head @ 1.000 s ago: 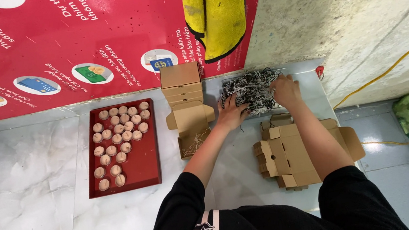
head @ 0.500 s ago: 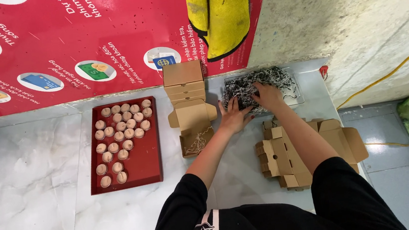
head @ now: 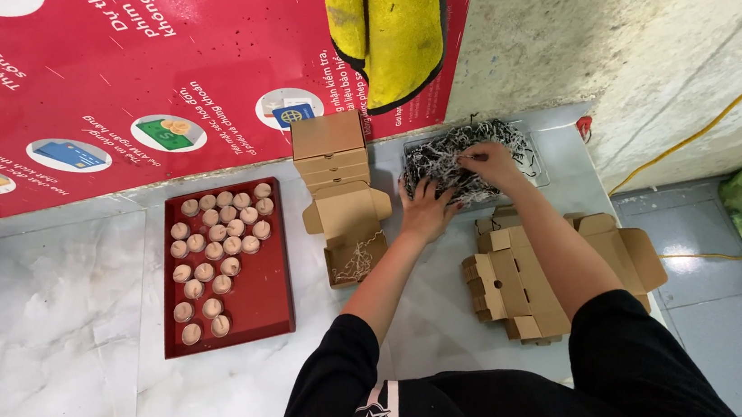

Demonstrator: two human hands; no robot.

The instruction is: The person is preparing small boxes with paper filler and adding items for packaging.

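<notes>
I see both hands in the shredded paper filler [head: 461,159] at the surface's far edge, left hand [head: 426,210] fingers spread, right hand [head: 492,165] pinching strands; light, springy, loose: gather by the handful

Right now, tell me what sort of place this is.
Probably a small, makeshift packing spot. A red tray of round pale pieces, an open cardboard box and flat box blanks sit on a marble-look table, while both hands work in shredded paper filler.
</notes>
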